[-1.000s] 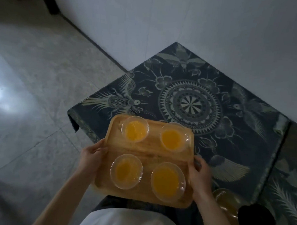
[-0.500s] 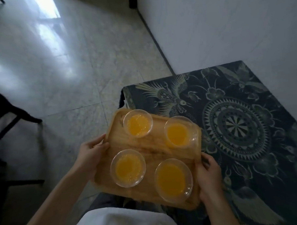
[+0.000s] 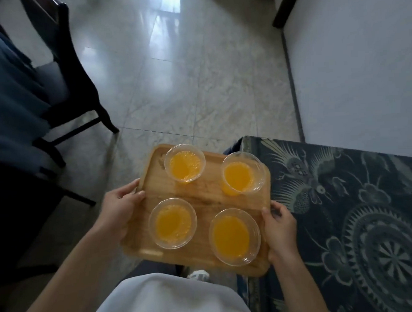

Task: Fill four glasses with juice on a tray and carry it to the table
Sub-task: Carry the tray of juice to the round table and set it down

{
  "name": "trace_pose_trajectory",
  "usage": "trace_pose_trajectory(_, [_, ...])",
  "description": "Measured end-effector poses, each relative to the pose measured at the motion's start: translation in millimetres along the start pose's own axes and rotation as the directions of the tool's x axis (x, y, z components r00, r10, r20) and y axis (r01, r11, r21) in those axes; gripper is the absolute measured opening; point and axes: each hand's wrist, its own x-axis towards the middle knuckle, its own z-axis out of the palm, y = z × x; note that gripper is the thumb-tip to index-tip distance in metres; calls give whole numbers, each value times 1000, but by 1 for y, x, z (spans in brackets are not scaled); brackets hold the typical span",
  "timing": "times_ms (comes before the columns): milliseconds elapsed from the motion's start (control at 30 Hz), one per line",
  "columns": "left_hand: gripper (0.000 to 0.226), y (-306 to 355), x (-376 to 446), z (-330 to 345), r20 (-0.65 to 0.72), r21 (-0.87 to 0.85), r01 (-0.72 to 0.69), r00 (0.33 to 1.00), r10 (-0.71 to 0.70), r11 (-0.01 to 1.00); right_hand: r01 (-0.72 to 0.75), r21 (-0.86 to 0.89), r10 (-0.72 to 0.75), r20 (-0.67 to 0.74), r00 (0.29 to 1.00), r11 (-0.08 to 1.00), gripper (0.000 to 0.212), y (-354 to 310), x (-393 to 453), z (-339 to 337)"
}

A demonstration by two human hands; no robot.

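Observation:
A wooden tray [image 3: 202, 196] is held level in the air in front of my body, above the tiled floor. On it stand several clear glasses of orange juice: far left [image 3: 184, 165], far right [image 3: 242, 176], near left [image 3: 172, 223] and near right [image 3: 234, 237]. My left hand [image 3: 118, 206] grips the tray's left edge, thumb on the rim. My right hand [image 3: 280, 228] grips the right edge, fingers curled under it.
A low surface under a dark patterned cloth [image 3: 358, 210] lies to the right, its corner beside the tray. A dark wooden chair [image 3: 62, 74] stands at the left next to a blue cloth [image 3: 6, 98]. A white wall [image 3: 356, 62] rises at the right. Glossy tiles [image 3: 185, 86] stretch ahead.
The view has swung left: the patterned cloth slid to the right and the chair came into sight. The tray now hangs over the floor, both hands still on it.

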Motion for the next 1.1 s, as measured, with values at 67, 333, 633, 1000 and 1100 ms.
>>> trace_pose_trajectory(67, [42, 4, 12, -17, -43, -27, 15, 999, -16, 1000, 18, -30, -16, 40, 999, 999, 31, -17, 7, 23])
trace_pose_trajectory(333, [40, 26, 47, -79, -218, -147, 12, 975, -44, 989, 115, -131, -90, 182, 979, 985, 31, -81, 20, 121])
trace_pose_trajectory(633, [44, 50, 65, -139, -373, -334, 6, 918, -138, 942, 250, -236, -145, 387, 911, 939, 33, -147, 21, 217])
trace_pose_trajectory(1000, [46, 83, 100, -185, -517, -467, -46, 824, -230, 883, 348, -285, -119, 596, 794, 893, 28, -227, 42, 339])
trace_pose_trajectory(1100, [45, 98, 118, -191, -546, -520, -75, 796, -263, 851, 383, -299, -114, 640, 760, 874, 19, -250, 56, 374])
